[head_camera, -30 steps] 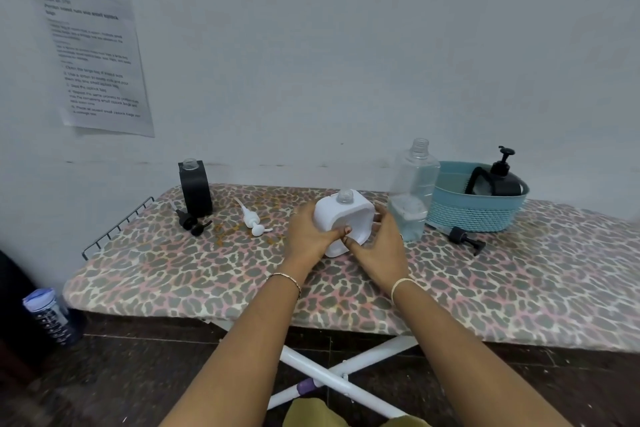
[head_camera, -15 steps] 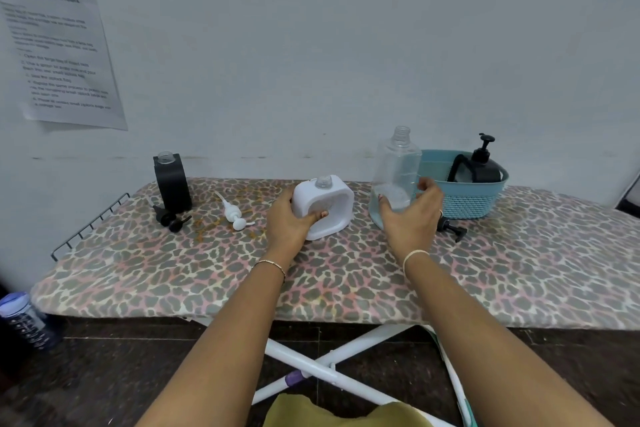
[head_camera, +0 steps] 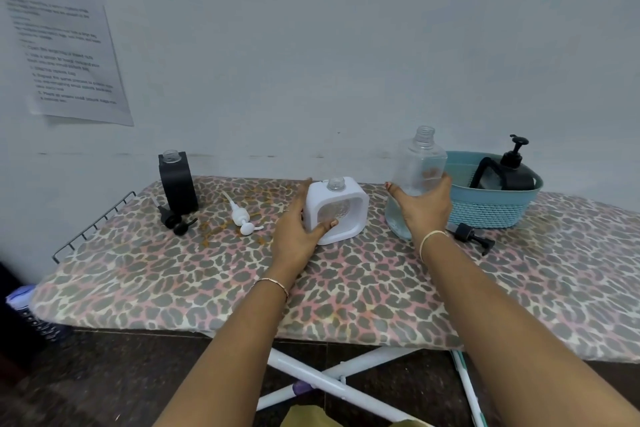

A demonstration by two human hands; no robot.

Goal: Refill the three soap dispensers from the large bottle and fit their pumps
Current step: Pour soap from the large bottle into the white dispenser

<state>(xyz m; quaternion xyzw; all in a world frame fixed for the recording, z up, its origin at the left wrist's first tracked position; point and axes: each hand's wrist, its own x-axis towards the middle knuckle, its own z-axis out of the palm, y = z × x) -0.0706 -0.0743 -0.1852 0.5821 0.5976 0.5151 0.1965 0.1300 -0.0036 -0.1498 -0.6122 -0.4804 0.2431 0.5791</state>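
Note:
My left hand point(head_camera: 298, 229) grips the left side of the white square dispenser point(head_camera: 341, 211), which stands open-necked at the board's middle. My right hand point(head_camera: 424, 206) is wrapped around the large clear bottle point(head_camera: 417, 163), uncapped, with a little liquid at its bottom. A black dispenser point(head_camera: 177, 180) without pump stands at the back left, a black pump point(head_camera: 176, 220) lying at its foot. A white pump point(head_camera: 242, 217) lies between the black and white dispensers. Another black pump point(head_camera: 472, 237) lies just right of the large bottle.
A teal basket point(head_camera: 491, 211) at the back right holds a black dispenser point(head_camera: 507, 173) with its pump on. The leopard-print ironing board point(head_camera: 346, 288) stands against the wall, with a wire rack point(head_camera: 93, 225) at its left end. A paper sheet point(head_camera: 59, 45) hangs on the wall.
My right hand left the white dispenser, moved right and closed around the large bottle. My left hand stayed on the white dispenser.

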